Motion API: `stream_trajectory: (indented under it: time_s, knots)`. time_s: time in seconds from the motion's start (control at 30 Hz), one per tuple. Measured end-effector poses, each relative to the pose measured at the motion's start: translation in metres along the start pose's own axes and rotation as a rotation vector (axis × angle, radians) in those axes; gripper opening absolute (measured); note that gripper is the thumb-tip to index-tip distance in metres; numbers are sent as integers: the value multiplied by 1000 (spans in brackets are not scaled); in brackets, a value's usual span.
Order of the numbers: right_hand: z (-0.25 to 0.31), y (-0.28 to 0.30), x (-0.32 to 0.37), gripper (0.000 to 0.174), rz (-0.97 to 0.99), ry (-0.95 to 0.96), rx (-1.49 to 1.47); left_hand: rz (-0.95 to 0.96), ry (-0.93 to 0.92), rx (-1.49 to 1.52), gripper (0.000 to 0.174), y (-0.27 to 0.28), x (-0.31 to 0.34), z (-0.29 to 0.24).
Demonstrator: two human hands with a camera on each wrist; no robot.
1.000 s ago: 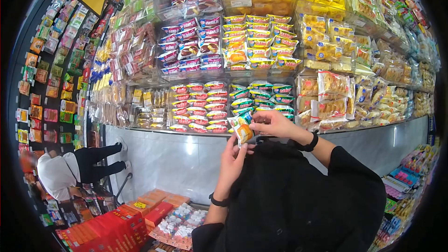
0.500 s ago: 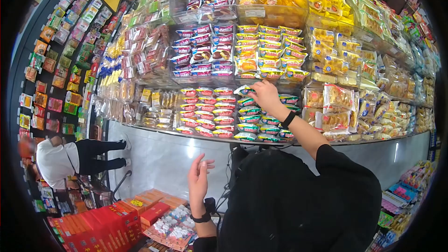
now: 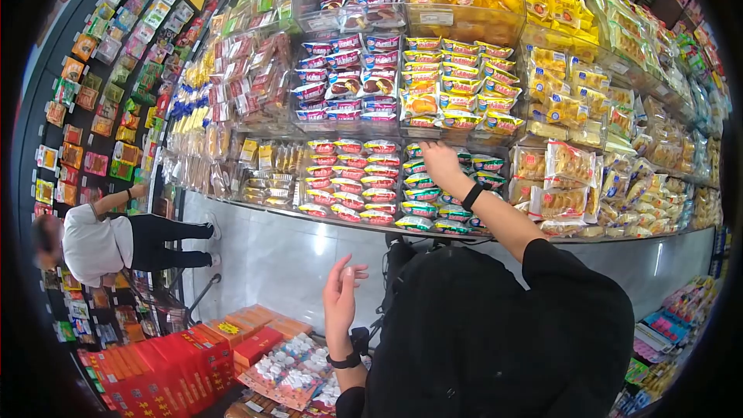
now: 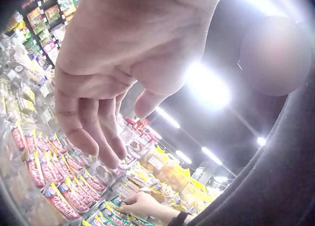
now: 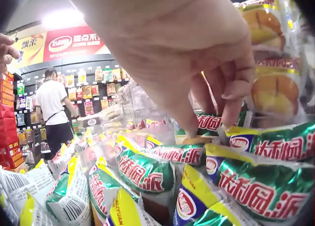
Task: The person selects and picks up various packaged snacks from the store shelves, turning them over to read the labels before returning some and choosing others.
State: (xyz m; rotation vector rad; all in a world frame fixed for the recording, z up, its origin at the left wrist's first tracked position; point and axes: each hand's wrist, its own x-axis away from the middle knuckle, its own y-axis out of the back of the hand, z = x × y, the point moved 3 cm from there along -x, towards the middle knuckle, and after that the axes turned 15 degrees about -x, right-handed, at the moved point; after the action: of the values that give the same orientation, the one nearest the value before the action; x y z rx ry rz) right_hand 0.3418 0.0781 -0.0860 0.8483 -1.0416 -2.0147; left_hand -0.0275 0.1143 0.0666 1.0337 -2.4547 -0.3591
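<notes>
In the head view my right hand point(image 3: 445, 166) reaches to the back of a display section of green wrapped snack pies point(image 3: 418, 195). Its thumb and fingers pinch a green pie packet point(image 5: 209, 121) in the right wrist view, partly hidden by the fingers. Several more green packets point(image 5: 142, 172) with red lettering lie in front of and below that hand. My left hand point(image 3: 339, 294) hovers over the aisle before the display, fingers loosely bent and holding nothing. In the left wrist view the same hand point(image 4: 123, 53) hangs with its fingers downward.
Red-wrapped packets point(image 3: 348, 173) fill the section to the left, yellow ones point(image 3: 460, 85) the tier above. Bagged pastries point(image 3: 563, 166) stand on the right. Red boxes point(image 3: 170, 364) are stacked at lower left. A person in white point(image 3: 97, 240) stands by the left shelves.
Both hands held a pie packet before the body a second ago. The left hand has let go and drawn back; the right has carried the packet to the back of the green section.
</notes>
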Motion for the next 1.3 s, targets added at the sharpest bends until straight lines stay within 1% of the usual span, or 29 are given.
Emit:
stream_trajectory:
  time_s: [0.13, 0.23, 0.3, 0.33, 0.43, 0.5, 0.57, 0.63, 0.67, 0.73, 0.77, 0.9, 1.0, 1.13, 1.23, 1.3]
  knots:
    - [4, 2, 7, 14, 12, 42, -146, 6, 5, 18, 38, 3, -5, 1]
    - [-3, 1, 12, 11, 49, 79, -173, 43, 11, 24, 38, 2, -12, 1]
    - [-3, 7, 15, 10, 65, 63, -219, 74, 15, 30, 39, 3, -20, 0]
    - [2, 14, 16, 9, 71, 54, -244, 93, 10, 28, 39, 4, -24, -2]
    - [19, 42, 24, 9, -18, 44, -317, 157, -14, 9, 38, 11, -43, -7]
    - [32, 59, 37, 11, -39, 80, -352, 205, -30, -14, 37, 18, -57, -7]
    - [58, 85, 52, 14, -67, 108, -366, 252, -44, -46, 37, 24, -73, -2]
    - [80, 101, 69, 12, -80, 80, -411, 313, -65, -71, 36, 29, -89, 3]
    - [90, 107, 78, 12, -87, 63, -430, 348, -78, -79, 36, 29, -96, 5]
    - [106, 112, 98, 12, -39, -76, -417, 414, -107, -108, 36, 30, -110, 11]
    - [112, 110, 106, 12, -20, -154, -411, 449, -125, -133, 37, 29, -116, 15]
    - [130, 100, 140, 15, 58, -325, -364, 638, -144, -137, 38, 19, -138, 29]
    - [147, 102, 161, 16, 3, -424, -368, 759, -198, -174, 39, 6, -150, 36]
    - [156, 97, 195, 16, -18, -526, -274, 886, -278, -260, 39, -11, -156, 20]
    - [160, 100, 213, 17, -82, -565, -248, 899, -424, -343, 37, -32, -170, 20]
    - [159, 101, 224, 17, -111, -611, -242, 880, -521, -412, 35, -44, -181, 11]
